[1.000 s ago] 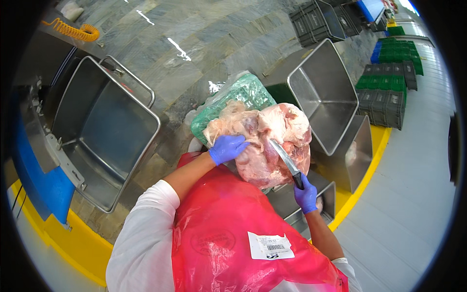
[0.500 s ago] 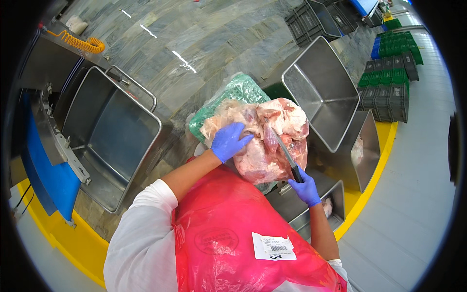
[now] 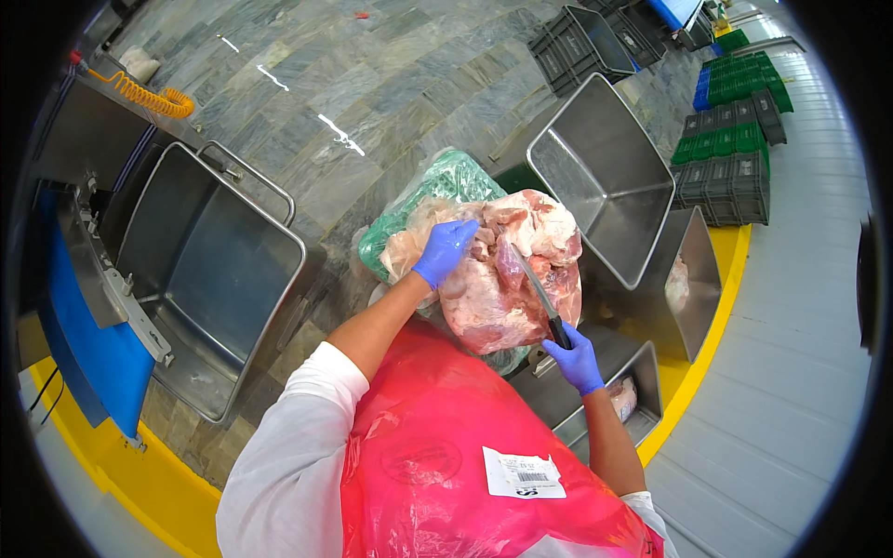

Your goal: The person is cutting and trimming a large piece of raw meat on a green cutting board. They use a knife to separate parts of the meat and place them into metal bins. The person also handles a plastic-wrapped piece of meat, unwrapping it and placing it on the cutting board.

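A large piece of raw meat (image 3: 479, 302), pinkish with pale fat, rests on a green plastic-wrapped stack (image 3: 414, 205) in front of me. My left hand (image 3: 445, 255), in a purple glove, is closed at the meat's upper left part, its fingertips pinching an edge of it. In my gloved right hand (image 3: 577, 360) is a knife (image 3: 559, 330) with a black handle. Its blade points away and to the left, with the tip at a reddish part near the middle of the meat. Clear plastic film lies around the meat's left side.
A deep steel tub (image 3: 209, 270) stands to the left beside a blue panel (image 3: 93, 344). Another steel tub (image 3: 605, 181) is at the right, with lower steel bins (image 3: 698, 279) holding meat. Stacked grey and green crates (image 3: 721, 181) line the far right; an orange coiled hose (image 3: 153, 98) hangs upper left.
My left hand has shifted up and right along the meat, its fingers now drawn in. The knife stays in my right hand with its tip at the meat. The view has moved slightly.
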Tool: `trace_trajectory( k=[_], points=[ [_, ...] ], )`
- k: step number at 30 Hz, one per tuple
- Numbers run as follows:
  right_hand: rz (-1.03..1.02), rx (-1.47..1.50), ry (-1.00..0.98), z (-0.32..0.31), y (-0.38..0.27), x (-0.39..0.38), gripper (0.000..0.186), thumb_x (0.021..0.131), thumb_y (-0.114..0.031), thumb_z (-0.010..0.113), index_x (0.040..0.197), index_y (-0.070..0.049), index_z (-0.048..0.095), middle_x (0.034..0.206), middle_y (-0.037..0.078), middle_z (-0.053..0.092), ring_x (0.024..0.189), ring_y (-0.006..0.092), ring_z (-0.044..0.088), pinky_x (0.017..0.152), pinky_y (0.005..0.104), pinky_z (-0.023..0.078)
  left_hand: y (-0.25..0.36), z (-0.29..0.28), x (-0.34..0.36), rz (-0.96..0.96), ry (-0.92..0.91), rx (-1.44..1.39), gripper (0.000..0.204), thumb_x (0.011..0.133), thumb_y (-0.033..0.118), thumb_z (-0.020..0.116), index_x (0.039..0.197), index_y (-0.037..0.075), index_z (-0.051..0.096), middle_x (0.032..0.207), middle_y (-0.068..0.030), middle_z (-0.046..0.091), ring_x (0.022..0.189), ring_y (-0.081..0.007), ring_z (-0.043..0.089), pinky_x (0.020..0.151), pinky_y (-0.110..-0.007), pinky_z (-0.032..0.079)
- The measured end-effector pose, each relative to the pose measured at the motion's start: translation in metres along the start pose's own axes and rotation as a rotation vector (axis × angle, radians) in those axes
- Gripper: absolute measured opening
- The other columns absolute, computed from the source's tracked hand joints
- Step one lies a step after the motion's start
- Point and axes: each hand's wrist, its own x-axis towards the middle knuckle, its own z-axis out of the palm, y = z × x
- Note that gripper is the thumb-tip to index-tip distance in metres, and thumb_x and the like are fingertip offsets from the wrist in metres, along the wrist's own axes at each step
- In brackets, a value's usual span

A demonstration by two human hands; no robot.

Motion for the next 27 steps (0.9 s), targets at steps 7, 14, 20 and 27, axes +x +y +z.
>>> trace_trajectory(
  k=[7,14,20,27],
  points=[
    [-0.011,0.022,-0.003,0.002,0.004,0.003,0.060,0.088,-0.016,0.083,0.140,0.002,0.062,0.110,0.002,0.071,0.088,0.0069,0.062,0.079,0.0256,0.054,-0.015,0.002,0.001,-0.211,0.153,-0.537,0.023,0.098,0.026,0.072,0.080,0.015,0.063,0.071,0.0051,0.055,0.062,-0.0093,0.050,0.059,-0.028,0.042],
    [-0.095,-0.404,0.019,-0.037,-0.036,-0.010,0.061,0.083,-0.030,0.086,0.136,-0.008,0.066,0.090,0.014,0.076,0.078,0.0176,0.071,0.077,0.0365,0.057,-0.004,-0.041,-0.017,-0.069,-0.112,0.398,0.033,0.100,0.038,0.067,0.091,0.005,0.066,0.074,-0.0070,0.062,0.068,-0.0196,0.061,0.066,-0.037,0.049],
    [-0.102,-0.706,0.180,-0.043,-0.121,-0.074,0.050,0.083,-0.035,0.082,0.125,-0.010,0.070,0.092,0.021,0.074,0.086,0.0403,0.072,0.075,0.0464,0.058,0.065,-0.030,-0.039,0.204,-0.148,1.231,0.041,0.095,0.044,0.069,0.100,0.004,0.068,0.086,-0.0201,0.069,0.082,-0.0392,0.068,0.076,-0.049,0.053],
    [-0.026,-0.499,0.151,-0.036,-0.118,-0.147,0.038,0.087,-0.027,0.078,0.116,-0.005,0.068,0.088,0.024,0.072,0.082,0.0404,0.073,0.071,0.0443,0.057,0.078,-0.017,0.036,0.796,-0.404,1.278,0.038,0.091,0.041,0.074,0.089,0.003,0.071,0.094,-0.0209,0.070,0.087,-0.0439,0.066,0.077,-0.050,0.053]
  ],
)
